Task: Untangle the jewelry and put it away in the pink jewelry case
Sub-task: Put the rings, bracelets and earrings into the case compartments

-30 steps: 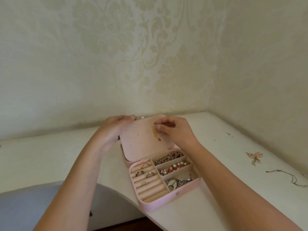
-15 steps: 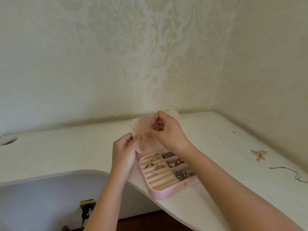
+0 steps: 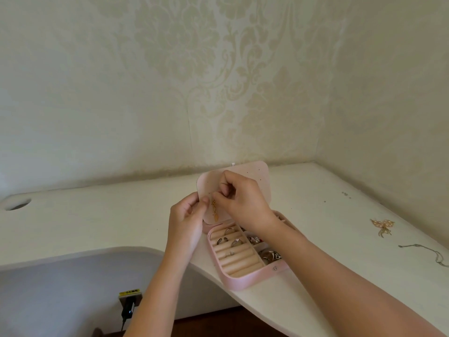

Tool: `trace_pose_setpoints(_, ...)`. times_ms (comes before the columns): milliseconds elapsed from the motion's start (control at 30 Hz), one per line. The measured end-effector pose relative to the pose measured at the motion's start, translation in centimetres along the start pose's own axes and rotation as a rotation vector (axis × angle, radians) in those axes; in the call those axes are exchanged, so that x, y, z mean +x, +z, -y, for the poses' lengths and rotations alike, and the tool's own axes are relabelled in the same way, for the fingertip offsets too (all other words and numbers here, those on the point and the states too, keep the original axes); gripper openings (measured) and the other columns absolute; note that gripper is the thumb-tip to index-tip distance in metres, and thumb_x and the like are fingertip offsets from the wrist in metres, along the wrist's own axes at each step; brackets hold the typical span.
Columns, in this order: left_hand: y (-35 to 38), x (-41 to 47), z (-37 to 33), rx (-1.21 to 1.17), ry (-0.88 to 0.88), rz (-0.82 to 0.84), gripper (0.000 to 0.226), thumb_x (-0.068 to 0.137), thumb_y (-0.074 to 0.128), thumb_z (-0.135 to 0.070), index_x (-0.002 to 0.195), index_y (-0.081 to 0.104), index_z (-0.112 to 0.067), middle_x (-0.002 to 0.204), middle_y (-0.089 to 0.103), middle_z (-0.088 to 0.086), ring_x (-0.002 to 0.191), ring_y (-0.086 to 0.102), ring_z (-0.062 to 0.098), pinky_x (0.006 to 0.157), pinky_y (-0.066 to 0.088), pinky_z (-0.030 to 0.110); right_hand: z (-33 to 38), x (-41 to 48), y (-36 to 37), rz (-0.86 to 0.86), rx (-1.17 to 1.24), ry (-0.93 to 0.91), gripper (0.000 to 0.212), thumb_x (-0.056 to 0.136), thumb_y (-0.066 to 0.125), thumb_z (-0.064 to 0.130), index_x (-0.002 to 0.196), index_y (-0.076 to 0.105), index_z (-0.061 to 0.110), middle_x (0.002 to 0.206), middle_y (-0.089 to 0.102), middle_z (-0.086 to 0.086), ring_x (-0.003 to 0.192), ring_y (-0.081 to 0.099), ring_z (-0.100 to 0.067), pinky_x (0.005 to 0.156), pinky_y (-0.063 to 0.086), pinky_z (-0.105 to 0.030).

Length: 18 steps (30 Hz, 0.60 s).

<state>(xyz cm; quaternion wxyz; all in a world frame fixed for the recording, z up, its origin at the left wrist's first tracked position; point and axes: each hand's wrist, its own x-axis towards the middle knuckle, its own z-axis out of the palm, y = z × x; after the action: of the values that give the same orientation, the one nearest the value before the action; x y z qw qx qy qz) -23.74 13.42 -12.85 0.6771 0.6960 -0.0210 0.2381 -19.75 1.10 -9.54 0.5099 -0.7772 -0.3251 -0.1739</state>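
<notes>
White corner bench [image 3: 97, 227] under damask wallpaper [image 3: 218, 81], pink jewelry case [image 3: 252, 279] open at its front edge.
Left hand [image 3: 187, 220] pinches the left edge of the raised lid [image 3: 262, 176]; right hand [image 3: 245, 200] pinches a gold earring [image 3: 214, 211] dangling against the lid.

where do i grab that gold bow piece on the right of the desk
Probably its middle knot, pinched from straight above: the gold bow piece lies flat on the desk, loops spread to both sides, thin strands trailing toward the near edge.
</notes>
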Motion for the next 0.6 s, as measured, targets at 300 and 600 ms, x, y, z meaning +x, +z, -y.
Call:
trace_pose_setpoints(300,0.1,0.0,0.3,-0.021,0.03,-0.002,0.035,0.094,0.05,-0.002,0.065,0.062,-0.018,0.057,0.052,-0.009,0.061,0.045,0.009,0.062,0.04,0.028,0.4,-0.4,1.0,-0.112,-0.146,-0.046,0.045,0.073,0.06,0.0,0.059,0.025,0.026,0.055,0.034,0.01,0.054,0.031,-0.01,0.052,0.029,-0.027)
trace_pose_setpoints(600,0.7,0.6,0.5,-0.107,0.003,-0.116,0.022,0.09,0.063,-0.017,0.072,0.065,-0.004,0.067,0.057,0.012,0.067,0.046,0.017,0.064,0.037,0.032,0.2,-0.7,1.7,-0.213,-0.265,-0.155,0.038,0.075,0.057,0.001,0.065,0.028,0.022,0.06,0.03,0.012,0.056,0.028,-0.011,0.05,0.028,-0.03)
